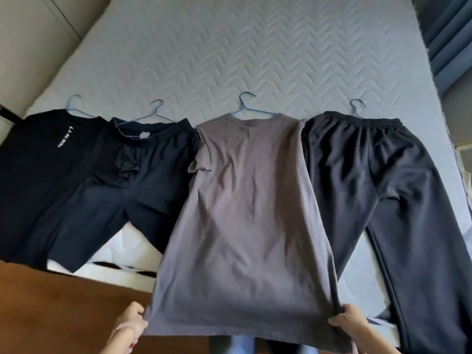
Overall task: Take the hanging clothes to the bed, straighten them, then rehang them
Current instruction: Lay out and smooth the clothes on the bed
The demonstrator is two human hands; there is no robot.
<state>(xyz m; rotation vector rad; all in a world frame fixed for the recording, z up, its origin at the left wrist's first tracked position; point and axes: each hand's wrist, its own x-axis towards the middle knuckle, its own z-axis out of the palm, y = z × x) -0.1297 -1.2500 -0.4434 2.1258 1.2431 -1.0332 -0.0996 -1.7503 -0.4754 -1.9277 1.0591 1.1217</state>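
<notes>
A grey T-shirt (245, 213) lies on the bed on a blue hanger (246, 103), its hem hanging over the near edge. My left hand (132, 319) pinches the hem's left corner and my right hand (348, 318) pinches the right corner, stretching the fabric flat. Left of it lie dark navy shorts (132, 180) on a hanger (155, 108) and a black T-shirt (38, 169) with white lettering, on its own hanger (72, 102). To the right lie dark trousers (383, 200) on a hanger (356, 108).
The quilted white mattress (229, 47) stretches away beyond the clothes. A wooden floor (56, 310) shows at the lower left. Blue curtains (449, 34) hang at the right. A pale wall or cupboard (30, 34) borders the bed on the left.
</notes>
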